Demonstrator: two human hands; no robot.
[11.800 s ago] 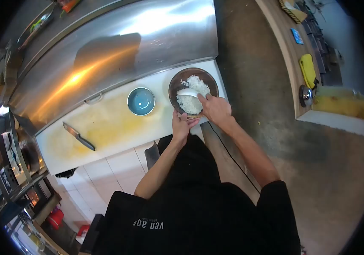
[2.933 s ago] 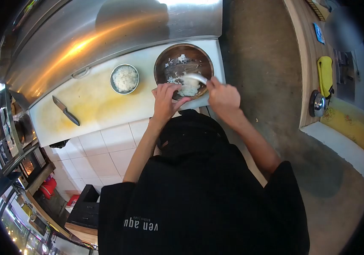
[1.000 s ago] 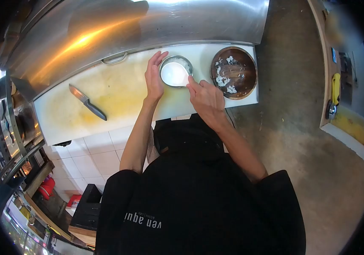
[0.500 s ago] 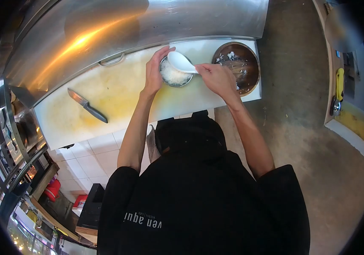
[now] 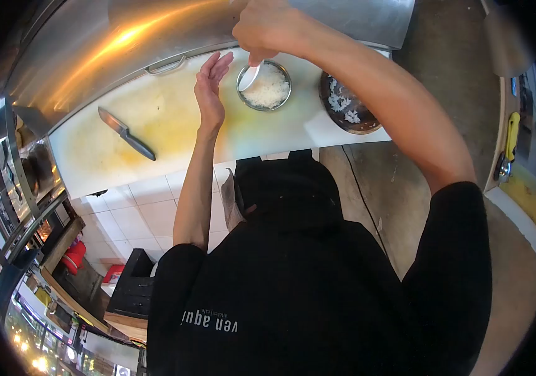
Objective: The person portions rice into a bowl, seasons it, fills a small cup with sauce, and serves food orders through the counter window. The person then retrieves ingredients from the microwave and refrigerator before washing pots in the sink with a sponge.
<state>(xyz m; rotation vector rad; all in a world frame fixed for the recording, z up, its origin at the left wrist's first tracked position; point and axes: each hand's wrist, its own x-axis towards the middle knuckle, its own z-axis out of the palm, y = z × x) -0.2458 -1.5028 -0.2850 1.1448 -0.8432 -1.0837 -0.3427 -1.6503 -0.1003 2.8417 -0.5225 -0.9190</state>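
Observation:
A small metal bowl (image 5: 290,91) of white rice (image 5: 271,89) stands on the white cutting board (image 5: 105,166). My right hand (image 5: 263,30), raised beyond the bowl's far side, grips a white spoon (image 5: 249,79). The handle is mostly hidden in that hand, and the spoon's head points down at the bowl's left inner side, by the rice. Left of the bowl, apart from it, my left hand (image 5: 210,89) is open and holds nothing. To the right sits a dark wooden bowl (image 5: 332,115) with clumps of rice in it, partly covered by my right forearm.
A knife (image 5: 126,133) with a dark handle lies on the board's left part. Behind the board rises a steel surface with a bar handle (image 5: 166,64). On the floor to the right runs a black cable (image 5: 363,195). A yellow-handled tool (image 5: 511,135) is at far right.
My left hand has come off the metal bowl and moved left. My right hand has swung up and left, turning the spoon from pointing left to pointing down. The wooden bowl shows larger rice clumps.

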